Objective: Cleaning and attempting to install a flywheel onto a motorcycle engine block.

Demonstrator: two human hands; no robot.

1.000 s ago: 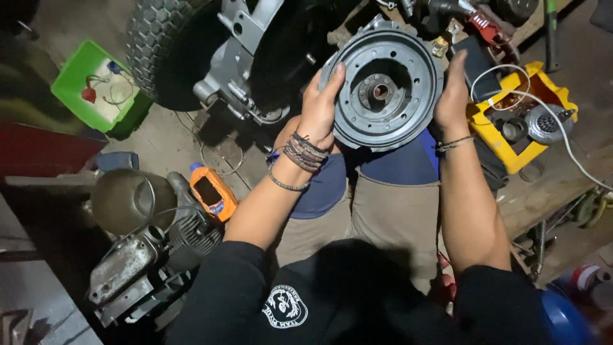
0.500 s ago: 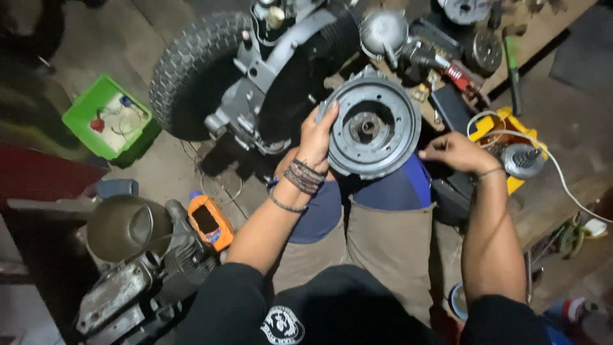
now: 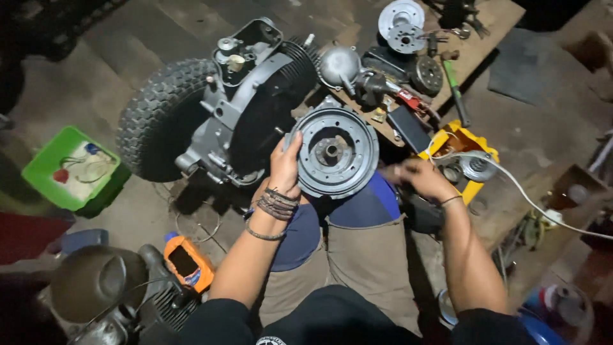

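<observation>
My left hand (image 3: 284, 167) grips the left rim of a round grey metal flywheel (image 3: 338, 153), which stands on edge over my knees with its hollow face and centre hub towards me. My right hand (image 3: 418, 179) is off the flywheel, to its right and a little lower. It is blurred, between the flywheel and a yellow tray (image 3: 474, 188), and I cannot tell if it holds anything. Dark bead bracelets ring my left wrist.
A scooter engine (image 3: 255, 96) with a knobbly tyre (image 3: 159, 128) lies just beyond the flywheel. A wooden board (image 3: 485, 32) at the back right carries round parts and tools. A green box (image 3: 54, 160), an orange meter (image 3: 187, 263), a second engine (image 3: 96, 287) and a white cable (image 3: 530, 198) surround me.
My right hand has let go of the flywheel's right rim and moved out to the right, then back a little. My left hand alone keeps the flywheel. The camera has tilted up.
</observation>
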